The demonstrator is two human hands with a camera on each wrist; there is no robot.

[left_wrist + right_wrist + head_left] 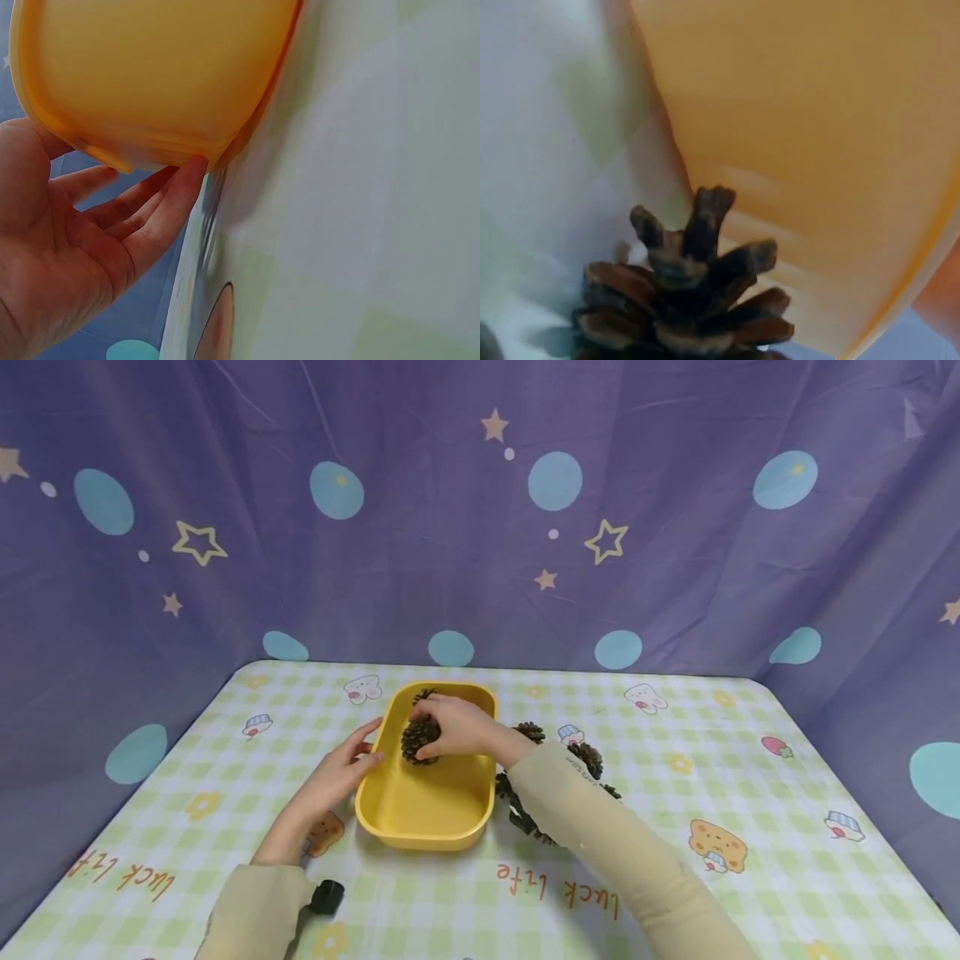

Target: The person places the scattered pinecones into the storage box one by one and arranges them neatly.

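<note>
A yellow plastic tub stands on the table, its long side running away from me. My left hand holds its left side, thumb at the rim and fingers along the outer wall; the left wrist view shows the fingertips against that wall. Inside the tub, my right hand reaches down from the right and grips a brown pine cone between thumb and fingers. Behind it, another pine cone shows partly, mostly covered by the hand.
Several pine cones lie right of the tub, one beside the right sleeve, which hides others. A pine cone close to the tub wall fills the right wrist view. A black object is at the left cuff. A purple curtain hangs behind.
</note>
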